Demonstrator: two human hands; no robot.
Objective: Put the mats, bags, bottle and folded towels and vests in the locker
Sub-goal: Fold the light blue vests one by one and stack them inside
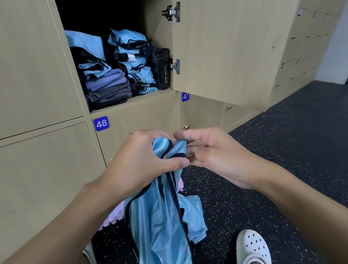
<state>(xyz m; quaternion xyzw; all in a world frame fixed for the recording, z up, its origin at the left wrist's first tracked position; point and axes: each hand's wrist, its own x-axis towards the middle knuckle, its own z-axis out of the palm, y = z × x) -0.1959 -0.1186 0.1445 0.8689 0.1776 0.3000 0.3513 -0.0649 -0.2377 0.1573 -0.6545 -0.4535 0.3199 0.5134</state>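
My left hand point(144, 156) is gripping a shiny light-blue vest with dark trim point(160, 216), mid-frame; my right hand point(215, 155) is pinching its top; folded blue vests point(133, 63), purple towels point(109, 82) and a black bottle point(161, 68) are sitting in the wooden locker point(142, 100), upper left; a pink foam mat point(112, 215) is waiting below.

Left hand point(144, 156) grips a light blue vest point(158, 227) that hangs below its fingers point(174, 164); right hand point(213, 155) pinches the vest's top edge beside them.
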